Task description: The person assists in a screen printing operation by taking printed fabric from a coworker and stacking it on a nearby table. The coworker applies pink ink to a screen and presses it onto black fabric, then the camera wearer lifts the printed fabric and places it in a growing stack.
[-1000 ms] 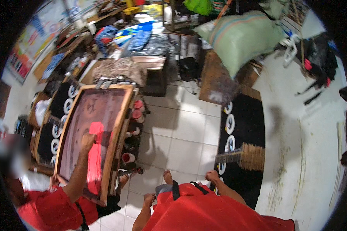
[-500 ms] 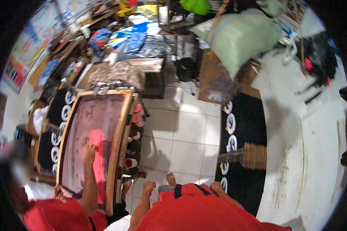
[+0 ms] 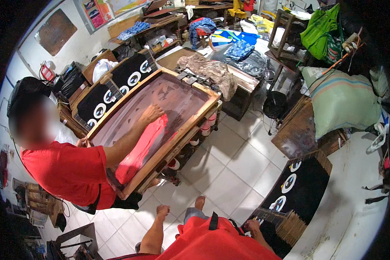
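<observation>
The right hand (image 3: pixel 252 226) is hanging just beside the black printed panel (image 3: pixel 310 184), which is lying on the right and showing 3 clear round white prints (image 3: pixel 288 183); I cannot tell how its fingers are standing or whether they are touching the panel. The left hand (image 3: pixel 163 211) is hanging over the white tile floor (image 3: pixel 229 167), seeming to be holding nothing; its fingers are looking loosely curled, but I cannot tell whether they are meeting. Farther left, a co-worker's hand (image 3: pixel 151 113) is reaching over a wooden screen-printing frame (image 3: pixel 169 149), beside a red ink band (image 3: pixel 148 139). Working well here is probably meaning steadying the panel by plain black margins, avoiding the prints' faces, and leaving the co-worker elbow room.
</observation>
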`<state>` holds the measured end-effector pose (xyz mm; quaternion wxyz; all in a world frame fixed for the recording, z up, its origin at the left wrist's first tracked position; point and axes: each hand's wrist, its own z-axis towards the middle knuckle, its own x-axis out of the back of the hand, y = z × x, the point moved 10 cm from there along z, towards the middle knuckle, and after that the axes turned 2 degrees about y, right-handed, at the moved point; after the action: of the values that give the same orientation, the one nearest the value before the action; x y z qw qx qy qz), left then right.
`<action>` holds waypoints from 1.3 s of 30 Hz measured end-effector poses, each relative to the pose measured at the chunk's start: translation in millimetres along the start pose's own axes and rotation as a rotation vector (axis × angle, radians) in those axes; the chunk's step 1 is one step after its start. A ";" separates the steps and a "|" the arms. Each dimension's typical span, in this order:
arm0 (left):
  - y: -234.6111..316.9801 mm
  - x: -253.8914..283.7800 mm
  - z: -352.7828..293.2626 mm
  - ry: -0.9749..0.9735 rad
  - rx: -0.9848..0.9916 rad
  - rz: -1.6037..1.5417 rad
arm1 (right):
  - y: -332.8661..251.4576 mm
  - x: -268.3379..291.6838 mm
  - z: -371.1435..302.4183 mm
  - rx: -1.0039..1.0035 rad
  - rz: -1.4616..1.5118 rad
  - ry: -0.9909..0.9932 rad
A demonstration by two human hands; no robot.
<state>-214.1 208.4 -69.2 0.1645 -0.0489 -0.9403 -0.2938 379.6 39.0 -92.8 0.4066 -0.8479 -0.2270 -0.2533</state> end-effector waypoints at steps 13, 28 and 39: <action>-31.7 20.2 1.7 -0.040 0.139 0.131 | -165.5 9.7 76.6 -0.238 0.823 0.055; 55.5 -66.7 27.2 -0.252 0.035 0.228 | -49.6 -67.6 25.0 0.065 -0.626 -0.229; 33.2 -47.7 45.6 -0.196 -0.077 0.713 | -90.8 -34.3 44.2 0.037 -0.290 -0.078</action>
<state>-175.7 261.9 -102.9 0.1639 -0.4074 -0.8638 -0.2472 310.4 119.7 -85.6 0.3723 -0.8077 -0.3675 -0.2721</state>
